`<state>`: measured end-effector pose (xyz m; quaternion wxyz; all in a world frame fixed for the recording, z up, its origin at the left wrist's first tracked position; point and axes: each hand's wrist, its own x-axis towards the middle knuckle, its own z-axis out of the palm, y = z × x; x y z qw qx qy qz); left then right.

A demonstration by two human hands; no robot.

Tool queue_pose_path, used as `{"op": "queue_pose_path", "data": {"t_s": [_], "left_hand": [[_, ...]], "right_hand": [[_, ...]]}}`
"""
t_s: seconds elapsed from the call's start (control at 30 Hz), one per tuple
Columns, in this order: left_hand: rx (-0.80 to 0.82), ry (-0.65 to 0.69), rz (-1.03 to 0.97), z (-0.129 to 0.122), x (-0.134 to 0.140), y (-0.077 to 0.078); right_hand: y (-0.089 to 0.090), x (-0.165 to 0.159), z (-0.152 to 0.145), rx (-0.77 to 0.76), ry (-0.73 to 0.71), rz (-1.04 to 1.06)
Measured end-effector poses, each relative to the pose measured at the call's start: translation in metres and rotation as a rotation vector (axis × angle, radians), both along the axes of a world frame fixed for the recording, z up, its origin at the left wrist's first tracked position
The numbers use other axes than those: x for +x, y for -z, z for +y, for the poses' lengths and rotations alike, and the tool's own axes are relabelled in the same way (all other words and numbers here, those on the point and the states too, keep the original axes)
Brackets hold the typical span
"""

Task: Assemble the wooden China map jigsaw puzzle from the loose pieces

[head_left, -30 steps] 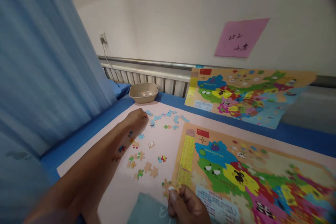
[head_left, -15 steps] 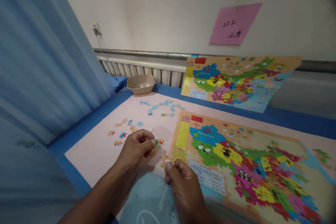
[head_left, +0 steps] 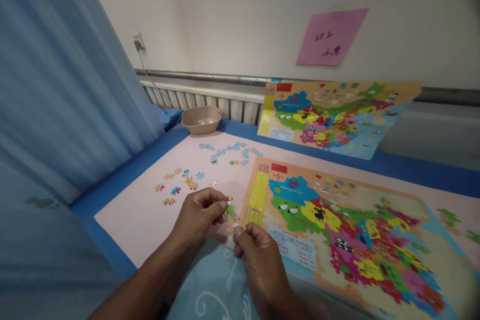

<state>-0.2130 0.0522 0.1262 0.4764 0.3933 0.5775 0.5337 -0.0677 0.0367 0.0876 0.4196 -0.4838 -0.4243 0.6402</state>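
My left hand [head_left: 202,212] is closed in a pinch on a small jigsaw piece [head_left: 230,206] with green, yellow and red on it. Lower and to the right, my right hand [head_left: 260,260] has thumb and forefinger pressed together near the puzzle's left edge; what they hold, if anything, I cannot make out. The partly assembled map puzzle [head_left: 294,190] lies to the right, with bare tan areas in its board. Left of my hands, loose jigsaw pieces [head_left: 191,182] are scattered on the pale pink sheet [head_left: 138,220], and a group of light blue pieces [head_left: 238,146] lies farther back.
A beige plastic basin [head_left: 201,122] with a few pieces stands at the back. Against the wall rail leans a printed map sheet [head_left: 333,120]. Green pieces [head_left: 448,217] lie beyond the puzzle's right side. A blue curtain [head_left: 75,110] hangs on the left.
The piece in my left hand has turned more upright and now stands above the fingertips. My right hand stays nearly in place, still pinched. The view has shifted slightly.
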Motion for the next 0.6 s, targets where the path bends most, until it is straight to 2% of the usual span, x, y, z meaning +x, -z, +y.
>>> {"op": "queue_pose_path", "data": {"t_s": [0.6], "left_hand": [[-0.035,0.031,-0.005,-0.0009,0.0016,-0.0008]], "right_hand": [[0.0042,-0.0006,0.0015,-0.002,0.012,-0.014]]}}
